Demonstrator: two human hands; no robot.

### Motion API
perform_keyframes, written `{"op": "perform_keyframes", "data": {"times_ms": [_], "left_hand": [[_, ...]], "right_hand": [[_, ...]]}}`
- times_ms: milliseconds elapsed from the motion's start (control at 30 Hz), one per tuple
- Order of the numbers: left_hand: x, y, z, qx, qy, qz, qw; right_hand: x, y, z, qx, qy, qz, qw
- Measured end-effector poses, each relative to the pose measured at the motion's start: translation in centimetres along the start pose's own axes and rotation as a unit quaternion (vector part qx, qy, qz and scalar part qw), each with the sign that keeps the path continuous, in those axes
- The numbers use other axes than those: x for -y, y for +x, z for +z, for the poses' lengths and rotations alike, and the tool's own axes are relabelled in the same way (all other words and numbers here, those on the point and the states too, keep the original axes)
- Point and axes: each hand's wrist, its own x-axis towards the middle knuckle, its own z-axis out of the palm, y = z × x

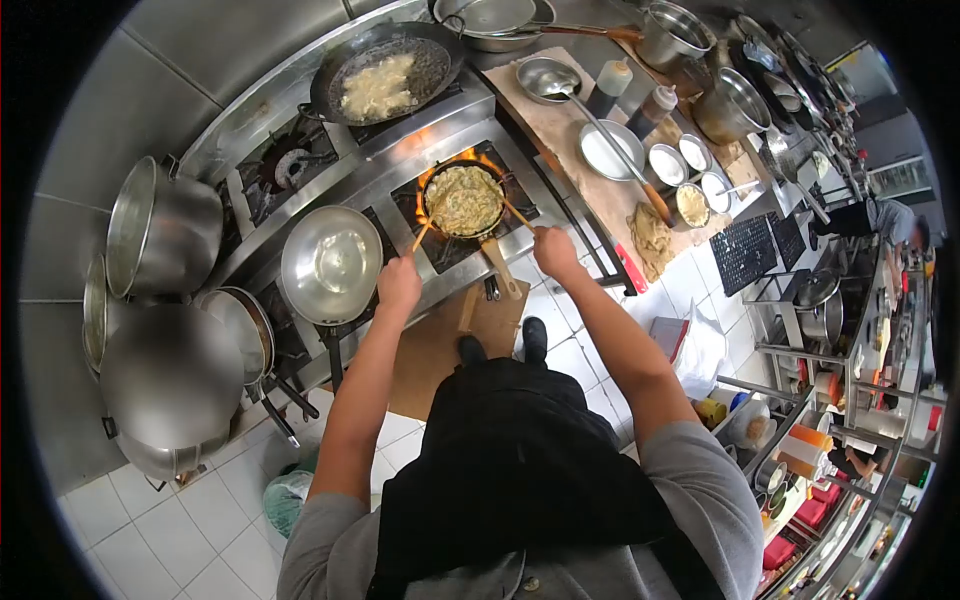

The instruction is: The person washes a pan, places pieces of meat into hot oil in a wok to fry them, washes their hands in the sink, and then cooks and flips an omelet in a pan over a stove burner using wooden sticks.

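A small frying pan (480, 233) sits over high flames on the middle burner, its wooden handle (499, 268) pointing towards me. A yellowish, omelette-like round of food (462, 198) fills it. My left hand (400, 285) is closed around a thin wooden utensil (422, 236) that reaches the pan's left edge. On the other side my right hand (556, 251) grips a second wooden utensil (516, 212), angled to the pan's right edge. The ends of both utensils are too small to make out. Neither hand touches the pan handle.
A large wok (432, 62) with pale food frying in oil stands behind. An empty steel pan (332, 262) is at the left, near large pots (178, 235). On the right counter (520, 95) are a ladle (620, 150), squeeze bottles (610, 85) and several bowls (606, 160).
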Motion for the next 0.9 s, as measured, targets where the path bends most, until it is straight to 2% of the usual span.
{"op": "perform_keyframes", "data": {"times_ms": [200, 267, 333, 433, 533, 567, 600, 667, 733, 767, 800, 833, 867, 900], "left_hand": [[1.6, -3.4, -2.2, -0.006, -0.037, 0.002, 0.999], [2.1, -5.7, -3.5, -0.014, -0.064, -0.007, 0.998], [2.6, -7.4, -3.3, -0.017, -0.107, -0.013, 0.994], [5.0, -9.6, 0.0, -0.152, -0.149, 0.066, 0.975], [3.9, -12.7, -0.5, -0.067, -0.214, -0.028, 0.974], [3.5, -13.7, -0.3, -0.013, -0.317, -0.091, 0.944], [3.1, -14.5, -0.3, -0.008, -0.323, -0.090, 0.942], [2.2, -16.1, -0.6, 0.007, -0.335, -0.087, 0.938], [2.6, -18.0, 0.8, -0.047, -0.339, -0.079, 0.936], [2.6, -19.0, 1.0, -0.068, -0.338, -0.081, 0.935], [2.3, -19.9, 1.0, -0.088, -0.338, -0.083, 0.933], [0.7, -20.7, -0.6, -0.064, -0.367, -0.130, 0.919], [-0.1, -21.3, -0.7, -0.067, -0.372, -0.149, 0.914], [-0.8, -22.0, -0.7, -0.071, -0.377, -0.170, 0.908]], "right_hand": [[0.1, -5.3, -6.9, -0.042, 0.074, 0.035, 0.996], [-1.7, -7.6, -9.4, -0.081, 0.091, 0.022, 0.992], [-4.9, -9.4, -11.4, -0.118, 0.096, 0.062, 0.986], [-13.0, -10.0, -11.1, -0.163, 0.040, 0.073, 0.983], [-17.2, -8.0, -11.2, -0.151, 0.002, 0.080, 0.985], [-17.7, -7.0, -11.2, -0.139, 0.006, 0.089, 0.986], [-18.1, -6.0, -10.9, -0.127, 0.009, 0.100, 0.987], [-17.4, -4.1, -10.4, -0.196, -0.011, 0.050, 0.979], [-14.5, -2.1, -11.0, -0.289, -0.030, -0.036, 0.956], [-11.7, -1.8, -11.6, -0.259, -0.011, -0.057, 0.964], [-9.3, -2.0, -10.6, -0.193, 0.124, -0.019, 0.973], [-7.8, -2.4, -8.7, -0.116, 0.131, -0.020, 0.984], [-5.4, -3.0, -7.6, 0.013, 0.195, 0.020, 0.981], [-5.2, -3.1, -2.7, 0.073, 0.254, 0.011, 0.964]]}}
